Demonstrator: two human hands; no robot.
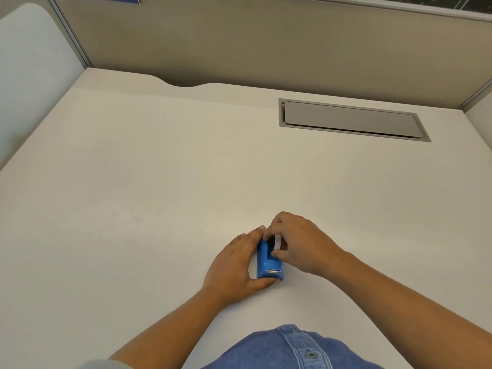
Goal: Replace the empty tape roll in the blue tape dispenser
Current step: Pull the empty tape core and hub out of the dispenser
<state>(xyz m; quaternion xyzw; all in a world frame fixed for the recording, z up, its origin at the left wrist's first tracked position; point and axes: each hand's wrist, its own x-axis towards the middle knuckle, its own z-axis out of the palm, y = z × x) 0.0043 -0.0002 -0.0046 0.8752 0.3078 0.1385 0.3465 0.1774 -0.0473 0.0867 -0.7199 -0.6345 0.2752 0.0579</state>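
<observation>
A small blue tape dispenser [267, 262] stands on the white desk [159, 195], with its metal cutter facing me. My left hand [234, 267] wraps around its left side, thumb at the near end and fingers at the far end. My right hand [298, 243] reaches over the top from the right. Its fingertips pinch a pale roll [277, 242] that sits at the dispenser's top opening. Most of the roll is hidden by my fingers.
A grey cable hatch [351, 119] lies flush in the desk at the back right. Beige partition walls [239, 43] close off the back, and a white panel [29, 70] stands at the left. My denim shirt [287, 350] shows at the bottom edge.
</observation>
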